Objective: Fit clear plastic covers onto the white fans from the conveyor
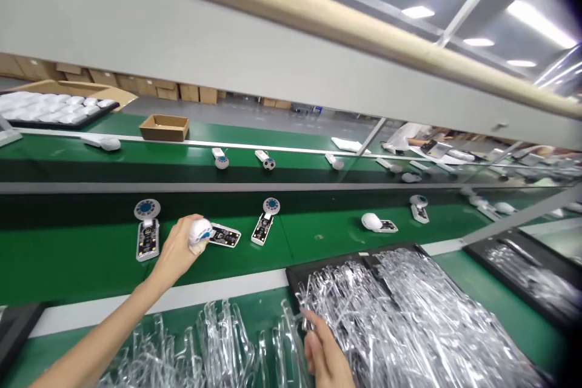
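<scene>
My left hand (176, 253) grips the round white head of a small device (225, 235) whose open body shows a black circuit board. It holds the device over the green conveyor belt (313, 236). Lower down, my right hand (328, 351) has its fingers bent and pinched at the end of a clear plastic piece (291, 322). Loose clear plastic pieces (227, 339) lie on the green bench to its left. Similar devices rest on the belt on both sides of my left hand, one at the left (148, 230) and another to the right (265, 221).
A black tray (293, 279) heaped with clear plastic pieces stands at my right, with another black tray (477, 248) beyond. Across the belt are a small cardboard box (164, 128) and a tray of white parts (59, 109). A rail (318, 9) crosses overhead. A co-worker's sleeve (406, 135) shows far right.
</scene>
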